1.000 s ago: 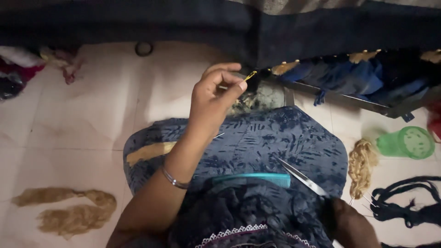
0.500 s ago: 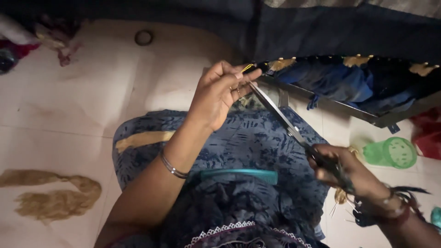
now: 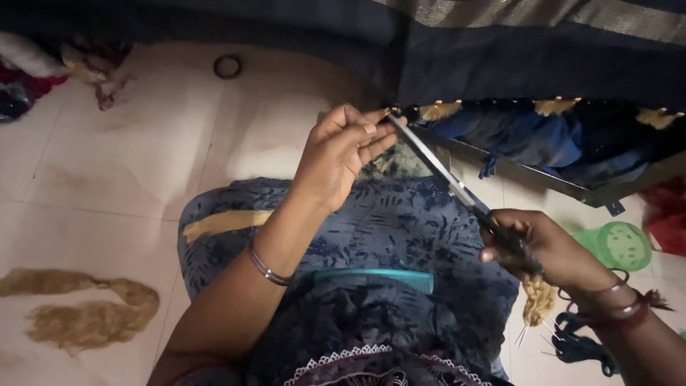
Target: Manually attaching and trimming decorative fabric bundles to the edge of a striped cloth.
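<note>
My left hand [image 3: 341,151] is raised over my lap and pinches a small golden tassel [image 3: 388,112] at the edge of a dark blue cloth [image 3: 500,64]. My right hand [image 3: 544,246] grips the handles of long steel scissors [image 3: 443,174]. The blades point up and left, and their tips reach the tassel at my left fingertips. A teal comb [image 3: 375,277] lies across my lap on the blue patterned dress [image 3: 400,229].
Golden thread bundles lie on the tiled floor at the left [image 3: 86,314] and by my right wrist [image 3: 537,300]. A green round lid [image 3: 620,244] and dark cords [image 3: 582,347] sit at the right. A dark ring [image 3: 227,66] lies on the floor further away.
My right hand has come into view, picked up the scissors from my lap and brought their tips to the tassel. The left hand has kept its pinch.
</note>
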